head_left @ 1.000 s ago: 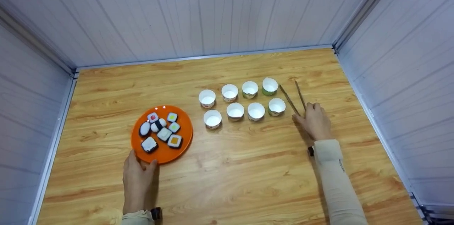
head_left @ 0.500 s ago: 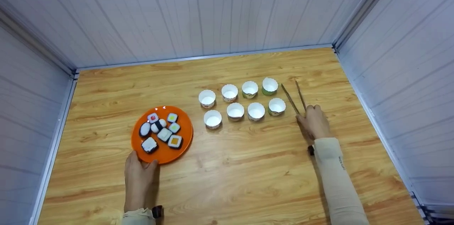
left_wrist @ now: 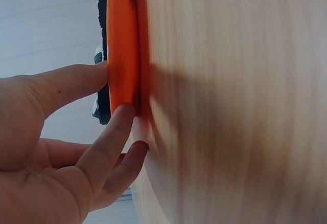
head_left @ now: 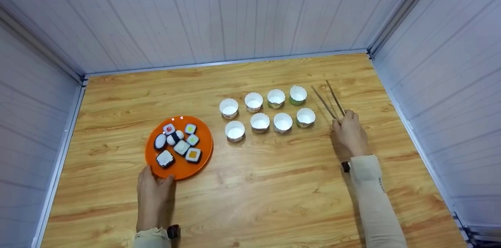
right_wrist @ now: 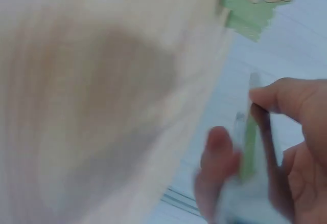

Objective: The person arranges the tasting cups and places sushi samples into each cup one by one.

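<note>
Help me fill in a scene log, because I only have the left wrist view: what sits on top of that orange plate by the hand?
Observer: The head view shows eight sushi-like pieces on the orange plate.
Operator: I only catch dark edges here. What's happening on the other side?
Observer: The right hand holds a slim two-pronged tool, its prongs apart at the tips.
Operator: And anything between that side and the plate?
Observer: Eight small white-lined cups, standing in two rows of four.
</note>
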Available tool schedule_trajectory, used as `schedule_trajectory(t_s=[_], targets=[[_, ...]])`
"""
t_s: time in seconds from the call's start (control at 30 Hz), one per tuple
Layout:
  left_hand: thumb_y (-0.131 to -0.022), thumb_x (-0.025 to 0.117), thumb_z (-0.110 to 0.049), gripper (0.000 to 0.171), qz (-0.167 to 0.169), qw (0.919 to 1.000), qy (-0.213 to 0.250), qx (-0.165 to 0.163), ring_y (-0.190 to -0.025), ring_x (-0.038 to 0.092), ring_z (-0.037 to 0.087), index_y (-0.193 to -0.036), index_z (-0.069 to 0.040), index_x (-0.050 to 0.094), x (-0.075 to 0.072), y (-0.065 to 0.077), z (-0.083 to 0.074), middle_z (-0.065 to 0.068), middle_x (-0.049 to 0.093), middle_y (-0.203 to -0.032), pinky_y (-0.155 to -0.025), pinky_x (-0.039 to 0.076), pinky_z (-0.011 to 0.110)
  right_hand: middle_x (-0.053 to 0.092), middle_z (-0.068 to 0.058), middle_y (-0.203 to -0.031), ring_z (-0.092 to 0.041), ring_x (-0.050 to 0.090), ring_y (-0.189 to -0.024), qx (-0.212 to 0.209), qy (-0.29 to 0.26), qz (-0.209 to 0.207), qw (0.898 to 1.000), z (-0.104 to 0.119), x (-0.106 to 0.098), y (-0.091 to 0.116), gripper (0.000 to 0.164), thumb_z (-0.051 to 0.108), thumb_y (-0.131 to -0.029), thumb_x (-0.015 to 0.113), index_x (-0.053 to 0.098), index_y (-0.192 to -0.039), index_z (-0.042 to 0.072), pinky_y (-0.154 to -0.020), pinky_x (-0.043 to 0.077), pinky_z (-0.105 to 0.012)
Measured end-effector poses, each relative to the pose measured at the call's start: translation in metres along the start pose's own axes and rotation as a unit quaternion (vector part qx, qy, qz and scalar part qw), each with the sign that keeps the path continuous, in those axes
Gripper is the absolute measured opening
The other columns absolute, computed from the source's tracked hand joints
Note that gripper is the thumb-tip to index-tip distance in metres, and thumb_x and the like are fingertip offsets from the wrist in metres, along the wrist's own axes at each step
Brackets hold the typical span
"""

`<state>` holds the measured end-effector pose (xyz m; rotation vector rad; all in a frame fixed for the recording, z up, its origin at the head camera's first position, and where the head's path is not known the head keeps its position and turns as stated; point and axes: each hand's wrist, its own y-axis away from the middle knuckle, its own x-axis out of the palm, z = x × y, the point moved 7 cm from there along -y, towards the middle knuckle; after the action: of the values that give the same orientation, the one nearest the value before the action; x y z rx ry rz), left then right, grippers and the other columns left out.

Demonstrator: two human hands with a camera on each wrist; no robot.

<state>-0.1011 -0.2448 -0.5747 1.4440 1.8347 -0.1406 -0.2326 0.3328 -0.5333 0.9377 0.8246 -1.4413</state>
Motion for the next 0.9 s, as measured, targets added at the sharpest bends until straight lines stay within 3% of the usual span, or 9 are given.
schedule_trajectory(t_s=[0.17, 0.3, 0.4, 0.53, 0.7, 0.8, 0.9], targets=[[-0.093, 0.067, -0.007, 0.07, -0.011, 0.9996, 0.019, 0.018, -0.133, 0.034, 0.044, -0.148, 0.012, 0.029, 0.0, -0.002, 0.0, 0.034, 0.033, -0.143, -0.11, 0.03, 0.056, 0.053, -0.026, -0.099, -0.031, 0.055, -0.065, -0.054, -0.008, -0.029, 0.998, 0.027, -0.009, 0.011, 0.054, 0.023, -0.104, 0.047, 0.036, -0.136, -0.018, -0.051, 0.047, -0.045], [-0.091, 0.069, -0.004, 0.06, -0.019, 0.9978, 0.03, 0.056, -0.128, 0.043, 0.042, -0.14, 0.013, 0.039, 0.0, -0.002, -0.004, 0.032, 0.039, -0.138, -0.107, 0.037, 0.054, 0.054, -0.017, -0.094, -0.027, 0.055, -0.066, -0.102, -0.024, -0.023, 0.994, 0.054, -0.009, 0.023, 0.053, 0.03, -0.104, 0.054, 0.044, -0.134, -0.012, -0.053, 0.047, -0.041], [-0.092, 0.068, -0.003, 0.06, -0.016, 0.9977, 0.042, 0.051, -0.129, 0.043, 0.041, -0.142, 0.011, 0.039, 0.002, -0.002, -0.003, 0.031, 0.037, -0.141, -0.107, 0.038, 0.053, 0.058, -0.014, -0.096, -0.026, 0.06, -0.074, -0.146, -0.029, -0.032, 0.988, 0.077, -0.007, 0.032, 0.053, 0.034, -0.101, 0.06, 0.05, -0.134, -0.005, -0.059, 0.051, -0.041], [-0.093, 0.067, -0.005, 0.069, -0.004, 0.9985, 0.054, 0.012, -0.134, 0.037, 0.042, -0.15, 0.007, 0.03, 0.004, -0.001, 0.001, 0.031, 0.029, -0.147, -0.109, 0.035, 0.053, 0.061, -0.009, -0.094, -0.022, 0.063, -0.078, -0.23, -0.027, -0.049, 0.972, 0.115, 0.001, 0.045, 0.051, 0.034, -0.096, 0.068, 0.057, -0.137, 0.004, -0.062, 0.054, -0.039], [-0.094, 0.067, -0.004, 0.07, -0.005, 0.9979, 0.064, 0.012, -0.135, 0.037, 0.042, -0.151, 0.007, 0.027, 0.0, 0.001, 0.002, 0.032, 0.028, -0.148, -0.109, 0.035, 0.052, 0.064, -0.004, -0.092, -0.015, 0.061, -0.072, -0.335, -0.016, -0.041, 0.941, 0.167, 0.022, 0.069, 0.052, 0.036, -0.093, 0.072, 0.06, -0.135, 0.008, -0.056, 0.051, -0.03], [-0.094, 0.067, -0.004, 0.069, -0.007, 0.9976, 0.067, 0.018, -0.134, 0.038, 0.041, -0.15, 0.007, 0.029, 0.0, 0.003, 0.001, 0.032, 0.029, -0.147, -0.109, 0.035, 0.052, 0.065, -0.004, -0.092, -0.012, 0.06, -0.069, -0.37, -0.023, -0.012, 0.929, 0.193, 0.037, 0.083, 0.052, 0.035, -0.092, 0.074, 0.061, -0.135, 0.009, -0.055, 0.05, -0.028], [-0.094, 0.067, -0.006, 0.072, -0.004, 0.9976, 0.068, 0.012, -0.134, 0.035, 0.043, -0.152, 0.007, 0.026, 0.001, 0.004, 0.002, 0.033, 0.027, -0.147, -0.11, 0.034, 0.053, 0.064, -0.003, -0.091, -0.012, 0.06, -0.069, -0.381, -0.014, 0.026, 0.924, 0.211, 0.055, 0.091, 0.051, 0.037, -0.092, 0.073, 0.062, -0.135, 0.011, -0.055, 0.05, -0.029]])
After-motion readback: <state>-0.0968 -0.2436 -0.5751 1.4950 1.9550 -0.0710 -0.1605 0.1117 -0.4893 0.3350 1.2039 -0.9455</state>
